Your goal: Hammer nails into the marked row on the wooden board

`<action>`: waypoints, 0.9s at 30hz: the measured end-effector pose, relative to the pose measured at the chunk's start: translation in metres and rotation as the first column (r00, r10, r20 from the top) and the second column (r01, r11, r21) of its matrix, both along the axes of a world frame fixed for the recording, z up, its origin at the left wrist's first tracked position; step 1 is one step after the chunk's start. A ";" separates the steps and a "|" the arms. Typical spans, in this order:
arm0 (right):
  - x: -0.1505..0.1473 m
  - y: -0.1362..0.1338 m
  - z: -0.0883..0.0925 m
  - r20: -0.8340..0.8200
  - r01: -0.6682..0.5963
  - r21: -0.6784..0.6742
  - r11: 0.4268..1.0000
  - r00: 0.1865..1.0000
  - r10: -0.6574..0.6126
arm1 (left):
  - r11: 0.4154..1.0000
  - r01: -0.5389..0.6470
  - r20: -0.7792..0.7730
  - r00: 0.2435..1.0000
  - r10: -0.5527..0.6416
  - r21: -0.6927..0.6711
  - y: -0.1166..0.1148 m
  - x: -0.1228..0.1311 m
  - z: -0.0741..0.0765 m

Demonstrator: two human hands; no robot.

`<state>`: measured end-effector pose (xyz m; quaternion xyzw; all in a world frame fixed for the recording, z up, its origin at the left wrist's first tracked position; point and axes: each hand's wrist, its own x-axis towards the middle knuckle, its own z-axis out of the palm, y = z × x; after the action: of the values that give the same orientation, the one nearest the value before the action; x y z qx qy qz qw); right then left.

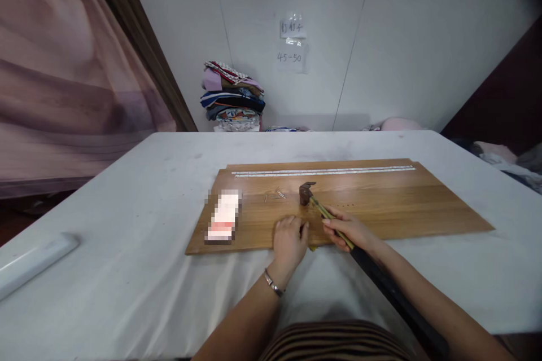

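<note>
My right hand [345,228] is wrapped around the handle of a claw hammer [317,203]. The hammer's dark head is low over a wooden board [393,197], its long black grip running back under my forearm. My left hand [290,237], a metal band on its wrist, rests at the board's front edge just left of the hammer. Its fingers are curled; whatever they pinch, if anything, is hidden. Several loose nails [276,196] lie left of the hammer head. A short row of small dark dots [347,205] marks the wood to its right; I cannot tell whether they are nail heads or holes.
Two white marked strips [326,171] run along the board's far edge. A blurred pale rectangle [224,214] lies at its left end. The board rests on a white-covered table [127,208], with a white roll [34,262] at the left. Folded cloths [232,96] are stacked behind.
</note>
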<state>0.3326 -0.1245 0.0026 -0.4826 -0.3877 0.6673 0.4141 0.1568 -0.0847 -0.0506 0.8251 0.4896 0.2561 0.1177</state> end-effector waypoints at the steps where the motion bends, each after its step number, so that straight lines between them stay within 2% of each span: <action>1: 0.000 0.000 0.000 0.003 -0.001 0.003 1.000 1.000 0.001 | 1.000 -0.001 0.002 1.000 0.001 0.002 0.000 0.000 0.000; 10: 0.000 0.000 0.007 0.020 0.008 0.027 1.000 1.000 -0.009 | 1.000 0.011 0.002 1.000 -0.011 -0.001 0.000 0.000 -0.001; 20: -0.001 0.000 0.001 0.001 0.000 0.009 1.000 1.000 0.000 | 1.000 0.001 0.028 1.000 -0.001 0.004 0.000 0.000 -0.001; 24: -0.002 0.002 0.008 0.034 0.023 0.049 0.999 0.999 -0.025 | 0.994 -0.016 0.143 0.989 0.031 -0.105 0.003 -0.001 0.003; 27: -0.008 0.009 0.013 0.105 0.056 0.122 0.991 0.992 -0.069 | 0.949 0.003 0.378 0.918 0.122 -0.314 0.012 0.002 0.017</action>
<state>0.3248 -0.1154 0.0157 -0.5047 -0.4336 0.6022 0.4411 0.1586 -0.0731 -0.0339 0.7128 0.5152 0.3402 0.3328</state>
